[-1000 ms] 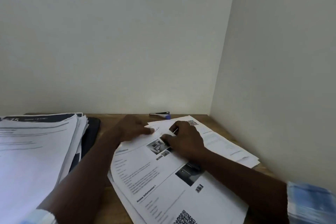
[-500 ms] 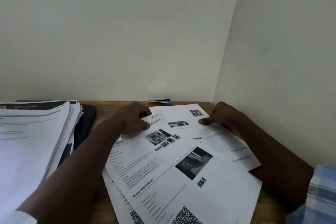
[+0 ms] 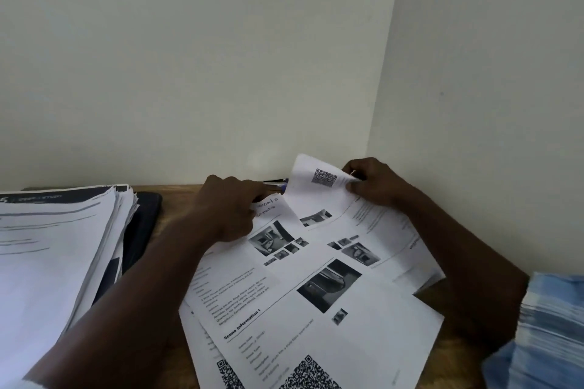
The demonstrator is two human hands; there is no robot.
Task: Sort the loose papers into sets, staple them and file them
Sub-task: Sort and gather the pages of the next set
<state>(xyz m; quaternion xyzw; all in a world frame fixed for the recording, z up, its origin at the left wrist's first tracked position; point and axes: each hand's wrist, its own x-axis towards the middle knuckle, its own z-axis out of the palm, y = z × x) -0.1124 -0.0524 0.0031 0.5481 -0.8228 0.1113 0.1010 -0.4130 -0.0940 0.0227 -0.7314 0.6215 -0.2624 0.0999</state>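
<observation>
Sheets [image 3: 316, 309] fanned loose on desk [image 3: 180, 199], centre-right. R hand [image 3: 376, 183] pinches far corner of QR sheet [image 3: 316, 196], which curls up. L hand [image 3: 227, 211] rests on fan; can't tell if it grips anything. Risk: the pull drags neighbouring pages and mixes sets; pinched corner may crease or tear. Tall stack [image 3: 57, 246] at left could slump.

I have only one view, from the head-worn camera, so no second angle overlaps it. It faces forward and slightly down into the wall corner [image 3: 384, 73]. Wall fills the upper half and the wooden desk [image 3: 177, 199] only the lower part. It sits close: the left hand [image 3: 227, 208] and right hand [image 3: 373, 181] reach mid-frame over the loose papers [image 3: 316, 325]. The wide lens seems to smear the edges.
</observation>
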